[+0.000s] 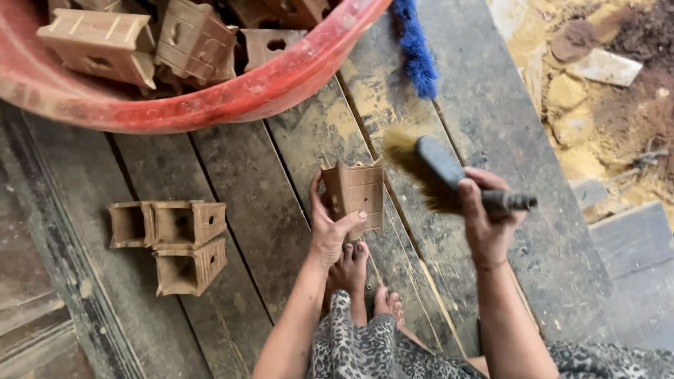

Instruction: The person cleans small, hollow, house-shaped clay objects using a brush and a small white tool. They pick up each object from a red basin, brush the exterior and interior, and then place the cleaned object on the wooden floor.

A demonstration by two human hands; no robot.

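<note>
Left hand (330,231) pinched small brown hollow clay box (357,196) by its walls; probably brittle, light. Right hand (484,224) gripped dark-handled straw brush (439,168).

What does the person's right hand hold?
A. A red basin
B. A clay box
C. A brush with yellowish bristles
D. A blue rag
C: the right hand grips the dark handle of a brush, whose yellowish bristles meet the clay box in the left hand.

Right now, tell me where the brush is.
In the head view, the brush is right of centre, gripped by the right hand, its bristles beside the clay piece held by the left hand.
</note>
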